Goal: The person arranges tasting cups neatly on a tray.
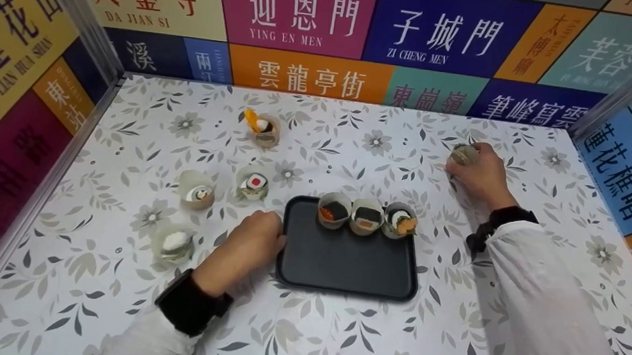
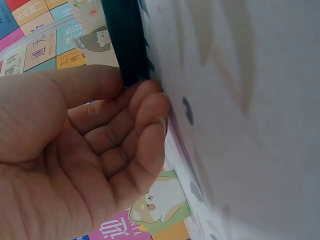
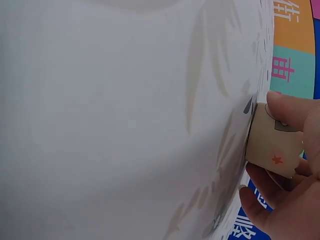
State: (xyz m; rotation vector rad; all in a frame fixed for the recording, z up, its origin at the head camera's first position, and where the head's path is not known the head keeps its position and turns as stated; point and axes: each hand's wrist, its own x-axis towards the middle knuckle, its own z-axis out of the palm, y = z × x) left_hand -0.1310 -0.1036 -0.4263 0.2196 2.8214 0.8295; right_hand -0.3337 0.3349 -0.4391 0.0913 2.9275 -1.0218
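On the table a black tray carries three paper cups of toy-like sushi in a row along its far edge: one with orange roe, a middle one and one with an orange topping. My left hand grips the tray's left rim; the left wrist view has the dark tray edge between thumb and curled fingers. Far to the right, my right hand holds another paper cup. In the right wrist view, thumb and fingers pinch this beige cup at the tabletop; its contents are mostly hidden.
Left of the tray stand several more sushi cups: one with a red-centred roll, one with a small white piece, one with a white mound. Farther back is one with a yellow strip. Colourful lettered panels border the floral table.
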